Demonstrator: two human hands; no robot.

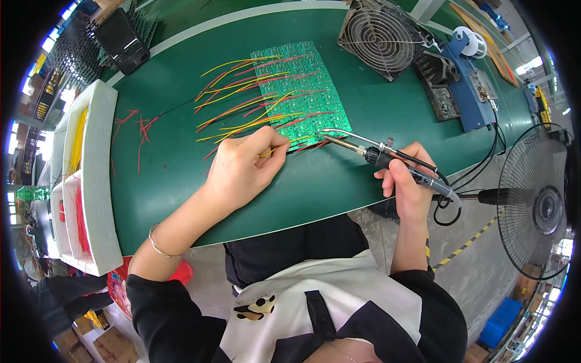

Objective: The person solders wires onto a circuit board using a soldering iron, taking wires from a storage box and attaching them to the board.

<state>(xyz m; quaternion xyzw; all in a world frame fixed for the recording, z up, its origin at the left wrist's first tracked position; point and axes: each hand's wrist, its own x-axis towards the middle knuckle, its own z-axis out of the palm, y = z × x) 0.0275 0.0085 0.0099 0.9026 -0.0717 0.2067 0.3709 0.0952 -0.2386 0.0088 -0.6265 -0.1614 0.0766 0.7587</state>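
Note:
A green circuit board panel [302,85] lies on the green table, with several red and yellow wires [236,107] reaching out from it to the left. My left hand [245,163] is closed in a pinch at the panel's near left corner, on a yellow wire that shows between thumb and finger. In my right hand [408,184] is a soldering iron [378,157] with a thin metal feed tube fixed along it. Its tip points left and meets the near part of the panel; whether it touches a pad is too small to tell.
Left stands a white foam box [100,181] holding yellow and red wires. Red wire scraps [143,128] lie beside it. Behind the panel is a square caged fan [381,39]. A blue soldering station [469,85] with a solder spool [472,43] stands right, a round fan [538,206] nearer.

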